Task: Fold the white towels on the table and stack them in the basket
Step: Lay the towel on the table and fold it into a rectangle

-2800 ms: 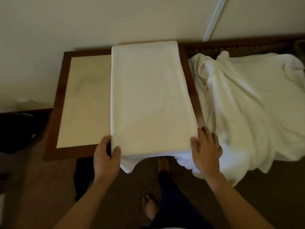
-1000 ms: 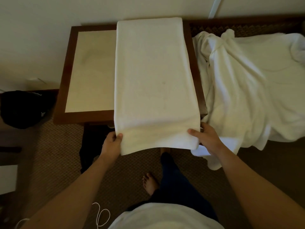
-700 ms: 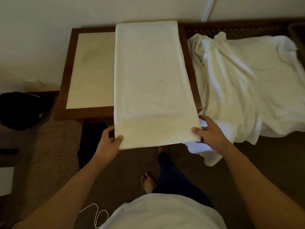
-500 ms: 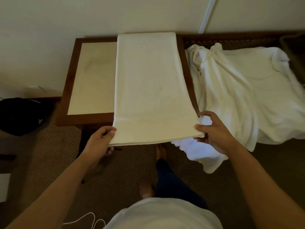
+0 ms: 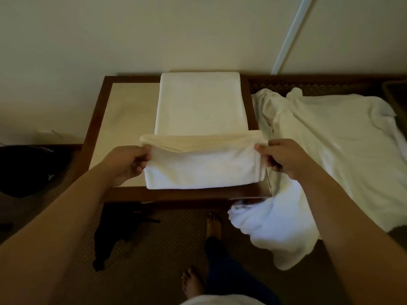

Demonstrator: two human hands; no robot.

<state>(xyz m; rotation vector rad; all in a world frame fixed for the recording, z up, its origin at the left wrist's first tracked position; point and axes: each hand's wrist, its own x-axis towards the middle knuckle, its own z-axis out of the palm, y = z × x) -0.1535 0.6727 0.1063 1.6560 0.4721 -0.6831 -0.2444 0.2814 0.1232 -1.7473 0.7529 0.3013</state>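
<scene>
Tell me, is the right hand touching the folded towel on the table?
Touching. In the head view, the right hand pinches the raised near corner of the folded towel, fingers curled round its edge.

The room is dim and looks a bit yellow. The wall (image 5: 154, 34) at the far side is the lightest part, but it is still dull. The floor (image 5: 167, 243) near the bottom is very dark, and it is hard to see what lies under the table (image 5: 97, 119). The pile of white cloth (image 5: 330, 137) on the right looks a little blue at its near end, so some cooler light falls there. The picture is soft, not sharp. The edges bend, as the slanting white strip (image 5: 290, 34) shows. The arms look huge near the bottom corners.
</scene>
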